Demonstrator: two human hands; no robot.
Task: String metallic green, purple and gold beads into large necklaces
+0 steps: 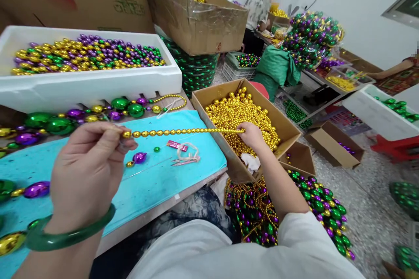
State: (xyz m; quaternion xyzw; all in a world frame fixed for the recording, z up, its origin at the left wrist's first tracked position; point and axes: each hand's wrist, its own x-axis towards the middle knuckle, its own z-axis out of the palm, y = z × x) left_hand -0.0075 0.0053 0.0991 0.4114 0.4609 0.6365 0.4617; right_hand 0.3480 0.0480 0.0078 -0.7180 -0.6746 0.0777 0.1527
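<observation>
- Turquoise mat (pixel 170 178), covering the bench; every place below is given from it.
- White foam tray (pixel 98 85), behind the mat; filled with loose gold, green and purple beads.
- Cardboard box of gold beads (pixel 284 124), against the mat's right edge; heaped with gold strands.
- Pile of finished green, purple and gold bead strands (pixel 314 205), on the floor right of and below the mat.
- Row of large green, purple and gold beads (pixel 81 115), along the mat's far edge, strung in line.
- Left hand (pixel 87 174), above the mat's near left part; green bangle on the wrist, fingers pinched shut on one end of the gold bead strand (pixel 183 131).
- Right hand (pixel 252 135), just past the mat's right edge, over the box; closed on the strand's other end, the strand taut and level between the hands.
- Scissors (pixel 186 157), lying mid-mat beside a small pink item.
- Step, as judged: a length of gold strand is being drawn out and measured. The next move calls for steady tension and a firm pinch.
</observation>
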